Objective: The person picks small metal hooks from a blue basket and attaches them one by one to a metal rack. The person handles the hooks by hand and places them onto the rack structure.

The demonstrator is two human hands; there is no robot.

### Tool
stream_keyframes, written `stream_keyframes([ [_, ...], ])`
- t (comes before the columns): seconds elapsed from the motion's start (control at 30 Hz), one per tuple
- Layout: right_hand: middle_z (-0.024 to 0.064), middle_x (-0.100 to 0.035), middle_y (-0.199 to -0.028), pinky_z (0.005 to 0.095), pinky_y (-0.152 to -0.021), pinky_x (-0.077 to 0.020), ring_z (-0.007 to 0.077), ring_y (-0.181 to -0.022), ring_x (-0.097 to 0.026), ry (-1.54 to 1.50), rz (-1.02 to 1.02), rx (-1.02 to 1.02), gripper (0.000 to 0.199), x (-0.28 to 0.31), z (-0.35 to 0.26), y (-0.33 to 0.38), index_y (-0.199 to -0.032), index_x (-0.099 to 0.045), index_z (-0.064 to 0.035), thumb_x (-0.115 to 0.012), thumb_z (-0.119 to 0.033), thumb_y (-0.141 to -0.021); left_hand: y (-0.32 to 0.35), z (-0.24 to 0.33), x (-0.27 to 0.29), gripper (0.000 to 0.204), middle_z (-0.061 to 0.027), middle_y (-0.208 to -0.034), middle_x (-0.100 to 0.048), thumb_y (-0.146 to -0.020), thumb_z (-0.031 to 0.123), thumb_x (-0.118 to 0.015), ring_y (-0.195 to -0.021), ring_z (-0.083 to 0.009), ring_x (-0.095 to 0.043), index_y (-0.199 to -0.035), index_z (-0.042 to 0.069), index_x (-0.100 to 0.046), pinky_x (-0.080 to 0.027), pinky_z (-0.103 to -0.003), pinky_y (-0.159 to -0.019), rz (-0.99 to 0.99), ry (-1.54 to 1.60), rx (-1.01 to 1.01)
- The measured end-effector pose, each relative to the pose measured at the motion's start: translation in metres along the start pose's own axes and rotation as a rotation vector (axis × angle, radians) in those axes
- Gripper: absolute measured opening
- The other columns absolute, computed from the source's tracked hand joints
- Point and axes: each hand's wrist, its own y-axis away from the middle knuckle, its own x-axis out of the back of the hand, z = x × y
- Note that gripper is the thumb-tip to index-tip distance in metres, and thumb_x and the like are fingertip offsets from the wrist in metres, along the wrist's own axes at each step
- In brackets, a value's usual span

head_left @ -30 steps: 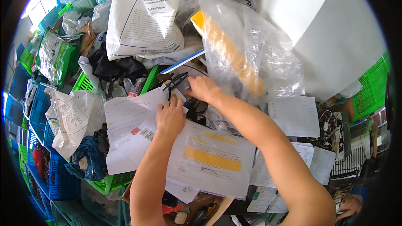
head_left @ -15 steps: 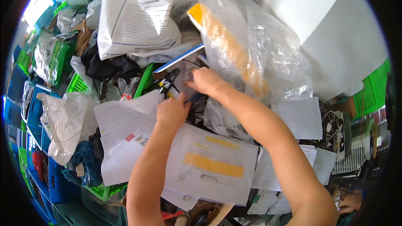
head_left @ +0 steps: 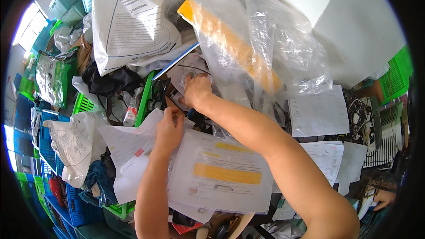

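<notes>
Both our left hand (head_left: pixel 169 124) and right hand (head_left: pixel 198 92) curled narrowly near dark parts (head_left: pixel 156 95) beside the green crate's edge (head_left: pixel 144 99), close together seemingly because papers (head_left: pixel 137 150) and a clear bag (head_left: pixel 296 57) crowded them; we couldn't tell whether either gripped anything.

- White sack (head_left: pixel 130 31), beyond the left hand (head_left: pixel 170 123): rows of dark print.
- Crumpled white bag (head_left: pixel 77 139), left of that hand: grey print, mostly folded.
- Loose sheet (head_left: pixel 126 161), just left of the left forearm: faint small lines, a red patch.
- Yellow-banded page (head_left: pixel 221 175), nearer the body than the right hand (head_left: pixel 198 92): tiny printed lines.
- Pale sheet (head_left: pixel 318 111), right of the right hand: writing too faint to read.
</notes>
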Motion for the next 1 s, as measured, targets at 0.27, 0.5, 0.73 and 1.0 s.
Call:
stream_keyframes([
  [0.27,0.0185,-0.067,-0.087,0.0360,-0.074,-0.0531,0.0270,-0.085,-0.067,-0.190,0.108,0.097,0.034,0.007,0.027,-0.002,-0.094,-0.064,-0.0002,-0.062,-0.029,-0.076,0.002,-0.002,-0.002,0.023,-0.0213,-0.089,-0.064,-0.087,0.015,-0.054,-0.088,-0.0392,-0.060,-0.104,0.002,-0.049,-0.048,-0.043,-0.074,0.026,-0.012,0.012],
  [0.5,0.0150,-0.061,-0.074,0.0311,-0.049,-0.0524,0.0228,-0.060,-0.065,-0.891,-0.138,-0.130,0.036,0.044,0.062,-0.006,-0.095,-0.057,0.0091,-0.052,-0.023,-0.079,0.003,-0.003,-0.004,0.022,-0.0235,-0.088,-0.063,-0.087,0.016,-0.051,-0.081,-0.0433,-0.058,-0.104,0.001,-0.050,-0.045,-0.048,-0.071,0.011,-0.024,0.046],
  [0.73,0.0226,-0.065,-0.075,0.0352,-0.063,-0.0528,0.0273,-0.060,-0.066,-0.728,-0.124,-0.116,0.040,0.031,0.059,-0.008,-0.089,-0.060,0.0073,-0.054,-0.031,-0.078,0.018,0.003,0.000,0.042,-0.0277,-0.093,-0.060,-0.084,0.012,-0.053,-0.086,-0.0450,-0.056,-0.123,0.004,-0.040,-0.045,-0.049,-0.076,-0.016,-0.025,0.016],
  [1.0,0.0280,-0.063,-0.085,0.0443,-0.079,-0.0498,0.0408,-0.085,-0.062,-0.459,0.148,-0.004,0.038,0.010,0.042,0.006,-0.087,-0.064,0.0059,-0.060,-0.031,-0.076,0.043,0.003,-0.005,0.065,-0.0332,-0.131,-0.035,-0.082,0.012,-0.058,-0.113,-0.0488,-0.043,-0.134,-0.003,-0.023,-0.039,-0.046,-0.094,-0.126,-0.084,-0.074],
])
